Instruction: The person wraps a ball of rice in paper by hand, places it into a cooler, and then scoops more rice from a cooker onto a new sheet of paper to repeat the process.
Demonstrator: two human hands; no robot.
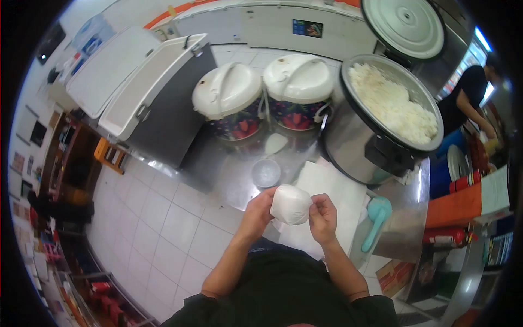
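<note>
White packet (292,205): left hand (258,213) and right hand (323,219) pinch opposite edges, presumably for steadiness; paper sheets (339,192) lie below fingers.

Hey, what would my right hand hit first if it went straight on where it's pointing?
Your right hand would first meet the white, rounded, paper-like bundle it touches; beyond that, depth is hard to judge.
</note>
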